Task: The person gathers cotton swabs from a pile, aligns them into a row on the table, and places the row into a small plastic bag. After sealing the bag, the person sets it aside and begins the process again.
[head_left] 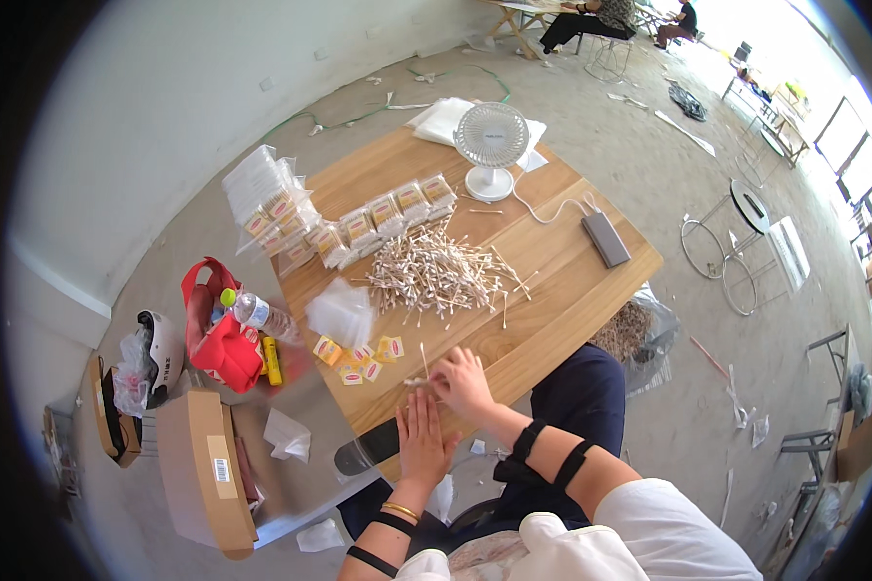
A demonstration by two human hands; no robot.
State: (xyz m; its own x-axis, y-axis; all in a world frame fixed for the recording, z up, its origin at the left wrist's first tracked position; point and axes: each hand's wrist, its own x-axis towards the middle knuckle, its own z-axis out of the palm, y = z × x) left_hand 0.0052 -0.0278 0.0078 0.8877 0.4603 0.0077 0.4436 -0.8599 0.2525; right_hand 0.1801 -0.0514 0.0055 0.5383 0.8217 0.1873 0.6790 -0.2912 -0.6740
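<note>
At the near edge of the wooden table (552,310), my left hand (421,441) lies flat, its fingers stretched toward a few cotton swabs (415,382). My right hand (462,384) is just beside it, fingers bent and pinched around a cotton swab that points away from me. Beyond my hands spreads a big loose pile of cotton swabs (441,271). To its left are a stack of clear plastic bags (341,312) and several small yellow-and-white printed cards (363,363). Filled packs of swabs (383,215) stand in a row behind the pile.
A white fan (491,140) and a grey power bank (606,239) joined by a cable stand farther back. A dark phone (373,445) lies at the near left edge. Beside the table are a red bag (225,339), a water bottle (262,315) and a cardboard box (199,470).
</note>
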